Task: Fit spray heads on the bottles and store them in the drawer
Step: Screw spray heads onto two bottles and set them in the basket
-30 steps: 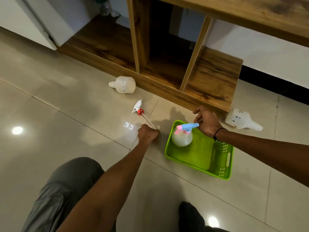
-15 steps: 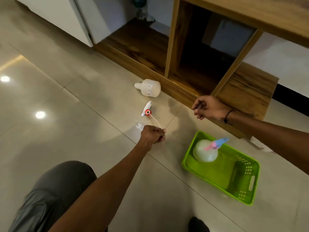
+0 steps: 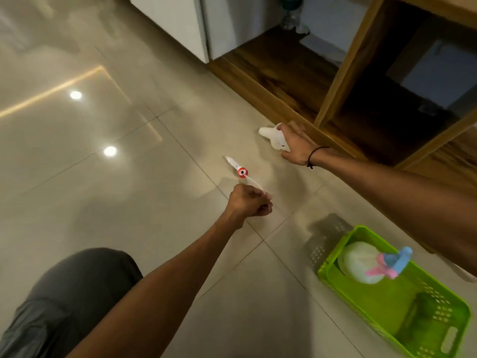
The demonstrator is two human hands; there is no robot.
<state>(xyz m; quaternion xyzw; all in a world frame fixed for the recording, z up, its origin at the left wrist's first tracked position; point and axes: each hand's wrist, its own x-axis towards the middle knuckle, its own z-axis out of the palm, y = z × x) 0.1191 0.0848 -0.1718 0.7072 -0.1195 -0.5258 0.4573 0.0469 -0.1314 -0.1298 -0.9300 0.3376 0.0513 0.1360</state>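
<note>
A white spray head with a red collar (image 3: 238, 169) hangs just above the tiled floor, and my left hand (image 3: 249, 204) pinches its thin dip tube. A white bottle without a head (image 3: 272, 135) lies on its side by the wooden shelf unit. My right hand (image 3: 296, 148) covers the bottle's body with fingers curving round it. One white bottle with a blue and pink spray head (image 3: 366, 264) stands in the green basket (image 3: 438, 332) at the lower right.
The wooden shelf unit (image 3: 335, 81) with open compartments runs along the far right. A white cabinet (image 3: 185, 24) stands at the top centre. My knee in grey trousers (image 3: 72, 293) fills the lower left.
My right hand has moved left from above the basket down onto the lying bottle. My left hand keeps hold of the dip tube. The view has swung left.
</note>
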